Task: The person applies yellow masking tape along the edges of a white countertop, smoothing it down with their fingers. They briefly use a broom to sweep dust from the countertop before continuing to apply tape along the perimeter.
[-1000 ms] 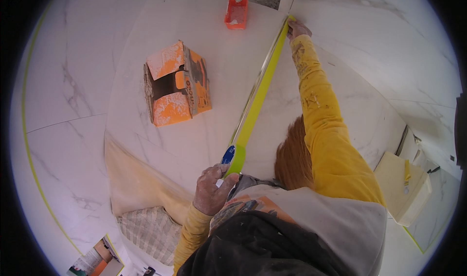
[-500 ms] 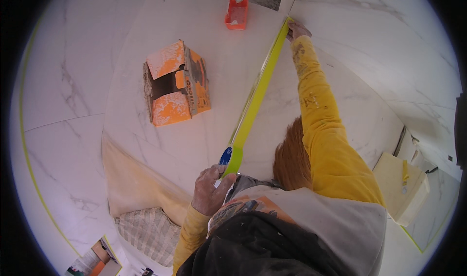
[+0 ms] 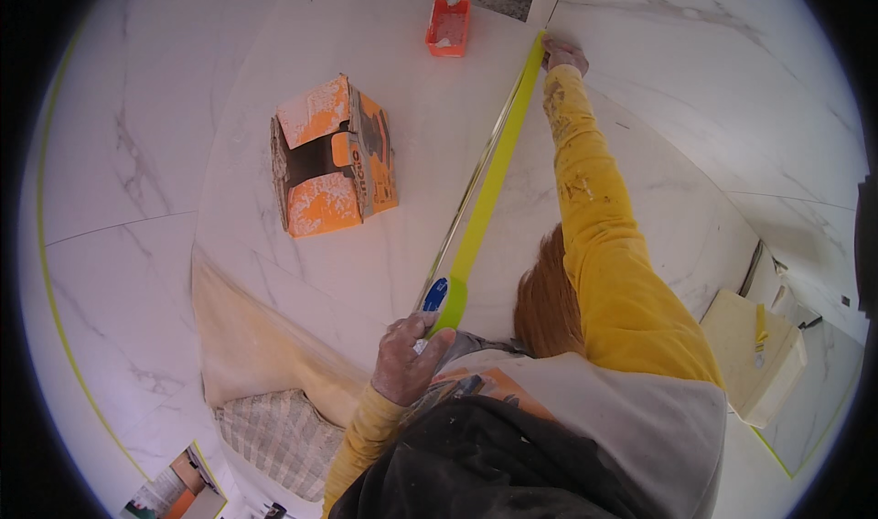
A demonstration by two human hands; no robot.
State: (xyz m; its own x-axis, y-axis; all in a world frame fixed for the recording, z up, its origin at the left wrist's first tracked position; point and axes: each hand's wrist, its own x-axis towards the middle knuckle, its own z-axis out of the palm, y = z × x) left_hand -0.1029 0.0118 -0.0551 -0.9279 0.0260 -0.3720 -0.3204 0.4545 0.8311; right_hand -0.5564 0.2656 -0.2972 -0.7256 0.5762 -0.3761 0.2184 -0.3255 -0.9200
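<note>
White marble-patterned tiling (image 3: 412, 158) lies before us. Near, our left hand (image 3: 407, 359) grips a roll of yellow-green tape (image 3: 449, 313); its strip (image 3: 497, 167) runs far and right, past an orange cardboard box (image 3: 322, 204) at left, to our right hand (image 3: 567, 56), fingers bent, whether pinching or pressing we cannot tell. Far left of it sits a red tray (image 3: 429, 42).

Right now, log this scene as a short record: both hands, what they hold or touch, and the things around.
Bare, dusty left hand: holding the roll of yellow-green tape
Bare, dusty right hand: at the tape's far end; exact finger grip unclear
Yellow-green tape strip: running between the hands
Left of strip: worn orange cardboard box, flaps parted
Beyond box: small red-orange plastic tray, whitish residue inside
Lower left: checked beige-grey cloth
</note>
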